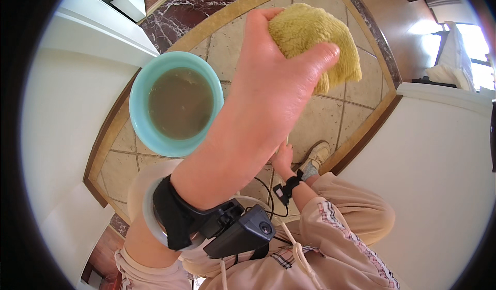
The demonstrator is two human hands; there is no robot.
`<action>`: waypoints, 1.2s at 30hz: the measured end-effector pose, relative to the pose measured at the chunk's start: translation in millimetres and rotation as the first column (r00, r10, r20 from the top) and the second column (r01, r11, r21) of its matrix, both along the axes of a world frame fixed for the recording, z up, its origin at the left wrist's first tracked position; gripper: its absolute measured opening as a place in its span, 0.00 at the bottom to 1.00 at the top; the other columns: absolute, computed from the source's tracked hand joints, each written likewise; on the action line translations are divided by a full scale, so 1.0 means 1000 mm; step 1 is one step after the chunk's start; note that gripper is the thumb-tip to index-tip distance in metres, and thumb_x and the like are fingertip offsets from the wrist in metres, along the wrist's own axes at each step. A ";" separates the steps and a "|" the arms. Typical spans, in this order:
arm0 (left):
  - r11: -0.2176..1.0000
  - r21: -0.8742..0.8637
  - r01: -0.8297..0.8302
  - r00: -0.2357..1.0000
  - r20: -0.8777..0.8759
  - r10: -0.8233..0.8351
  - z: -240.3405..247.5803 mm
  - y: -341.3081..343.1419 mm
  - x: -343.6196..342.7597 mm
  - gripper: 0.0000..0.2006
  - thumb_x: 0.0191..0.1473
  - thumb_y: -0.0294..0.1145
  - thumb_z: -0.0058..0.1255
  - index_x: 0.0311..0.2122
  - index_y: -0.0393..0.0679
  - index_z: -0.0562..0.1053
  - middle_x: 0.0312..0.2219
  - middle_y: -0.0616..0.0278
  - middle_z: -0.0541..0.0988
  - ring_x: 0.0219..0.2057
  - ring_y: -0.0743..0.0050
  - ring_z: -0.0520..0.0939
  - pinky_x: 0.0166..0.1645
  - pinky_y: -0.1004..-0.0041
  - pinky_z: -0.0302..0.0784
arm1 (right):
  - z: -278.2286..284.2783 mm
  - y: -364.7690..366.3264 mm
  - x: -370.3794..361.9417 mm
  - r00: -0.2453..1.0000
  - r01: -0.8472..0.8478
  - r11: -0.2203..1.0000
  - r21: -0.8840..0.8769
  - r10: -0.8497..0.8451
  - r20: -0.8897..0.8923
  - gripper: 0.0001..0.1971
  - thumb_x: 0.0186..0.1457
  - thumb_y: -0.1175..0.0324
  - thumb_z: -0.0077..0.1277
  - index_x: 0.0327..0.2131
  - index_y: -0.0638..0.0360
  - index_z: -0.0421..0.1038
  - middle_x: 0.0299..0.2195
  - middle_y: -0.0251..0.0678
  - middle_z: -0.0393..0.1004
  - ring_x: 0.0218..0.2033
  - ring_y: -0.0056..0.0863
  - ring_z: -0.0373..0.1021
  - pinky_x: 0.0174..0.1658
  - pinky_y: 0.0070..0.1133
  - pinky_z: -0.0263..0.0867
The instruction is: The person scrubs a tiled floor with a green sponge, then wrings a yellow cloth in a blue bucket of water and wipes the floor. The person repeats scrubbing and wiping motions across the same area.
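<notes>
My left hand is raised high in front of me, its thumb and fingers closed round a folded yellow-green cloth. The cloth looks fluffy, and its loose edge hangs to the right. My right hand is low, beside my shoe; its fingers are mostly hidden behind my left forearm, so I cannot make out what they hold or touch. To the left of my left forearm stands a light turquoise basin with murky brown water in it.
Beige floor tiles with a dark marble border lie beneath. White walls or panels flank both sides. My shoe rests near the right skirting. A black camera is strapped to my left wrist, and a cable hangs between my arms.
</notes>
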State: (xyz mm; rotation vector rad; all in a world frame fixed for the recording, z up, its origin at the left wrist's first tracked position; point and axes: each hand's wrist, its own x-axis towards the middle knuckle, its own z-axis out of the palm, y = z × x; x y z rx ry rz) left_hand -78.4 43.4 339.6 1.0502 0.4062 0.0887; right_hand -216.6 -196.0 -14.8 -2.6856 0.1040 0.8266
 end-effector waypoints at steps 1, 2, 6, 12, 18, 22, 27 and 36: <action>0.998 0.067 0.012 1.000 0.009 -0.012 -0.002 0.002 0.000 0.27 0.51 0.26 0.58 0.52 0.36 0.57 0.41 0.55 0.75 0.41 0.74 0.77 0.43 0.72 0.76 | -0.017 -0.001 0.017 0.998 -0.038 0.995 0.093 0.033 0.053 0.52 0.44 0.79 0.60 0.69 0.37 0.40 0.41 0.57 0.66 0.42 0.57 0.68 0.45 0.42 0.67; 0.998 0.035 0.043 0.999 0.028 -0.044 0.003 -0.002 0.000 0.28 0.51 0.25 0.59 0.53 0.36 0.57 0.40 0.55 0.75 0.39 0.74 0.78 0.42 0.72 0.76 | -0.034 -0.009 0.048 0.992 -0.054 0.986 0.155 0.036 0.117 0.53 0.44 0.78 0.61 0.69 0.38 0.40 0.40 0.57 0.67 0.41 0.57 0.69 0.44 0.42 0.67; 0.996 0.021 0.087 0.995 0.037 -0.088 0.002 -0.015 0.009 0.28 0.49 0.23 0.59 0.53 0.36 0.59 0.35 0.55 0.77 0.32 0.72 0.79 0.37 0.72 0.77 | -0.061 -0.028 0.090 0.983 -0.040 0.981 0.190 0.005 0.181 0.54 0.44 0.77 0.62 0.69 0.37 0.39 0.40 0.56 0.68 0.40 0.56 0.70 0.43 0.41 0.68; 0.923 0.380 0.059 0.998 -0.012 -0.059 -0.008 -0.003 0.010 0.29 0.44 0.24 0.63 0.52 0.41 0.63 0.39 0.48 0.75 0.38 0.58 0.80 0.43 0.64 0.77 | -0.007 0.000 0.017 0.998 0.026 0.999 0.023 -0.028 0.058 0.54 0.44 0.77 0.60 0.69 0.36 0.39 0.39 0.54 0.68 0.41 0.57 0.69 0.45 0.41 0.67; 0.886 0.448 0.121 0.986 0.051 -0.160 -0.002 -0.012 0.014 0.30 0.43 0.25 0.64 0.52 0.44 0.64 0.41 0.46 0.72 0.43 0.49 0.78 0.47 0.59 0.75 | -0.052 -0.006 0.142 0.991 -0.070 0.994 -0.085 0.079 0.106 0.48 0.44 0.74 0.60 0.67 0.46 0.45 0.40 0.57 0.68 0.42 0.56 0.70 0.45 0.41 0.68; 0.882 0.454 0.125 0.991 -0.007 -0.137 0.000 -0.009 0.013 0.29 0.43 0.26 0.65 0.51 0.44 0.65 0.40 0.47 0.72 0.42 0.47 0.78 0.46 0.59 0.76 | -0.047 -0.011 0.098 0.999 0.007 1.000 -0.007 -0.006 0.051 0.50 0.44 0.73 0.60 0.68 0.40 0.42 0.40 0.56 0.68 0.42 0.56 0.69 0.44 0.41 0.68; 0.860 0.509 0.016 0.998 0.042 -0.043 -0.023 0.001 0.003 0.29 0.42 0.27 0.65 0.51 0.44 0.66 0.40 0.47 0.72 0.41 0.46 0.79 0.45 0.60 0.77 | 0.011 0.011 0.013 0.998 -0.063 0.997 0.037 0.063 -0.010 0.51 0.45 0.74 0.58 0.69 0.36 0.40 0.39 0.56 0.68 0.42 0.55 0.69 0.45 0.41 0.67; 0.777 0.629 0.023 0.989 0.102 -0.112 -0.003 -0.023 0.009 0.29 0.41 0.26 0.66 0.50 0.45 0.67 0.39 0.46 0.73 0.40 0.45 0.79 0.45 0.59 0.77 | -0.023 -0.009 0.114 0.997 0.016 0.999 0.047 -0.020 0.073 0.48 0.45 0.71 0.59 0.68 0.41 0.44 0.39 0.56 0.70 0.41 0.54 0.71 0.43 0.43 0.68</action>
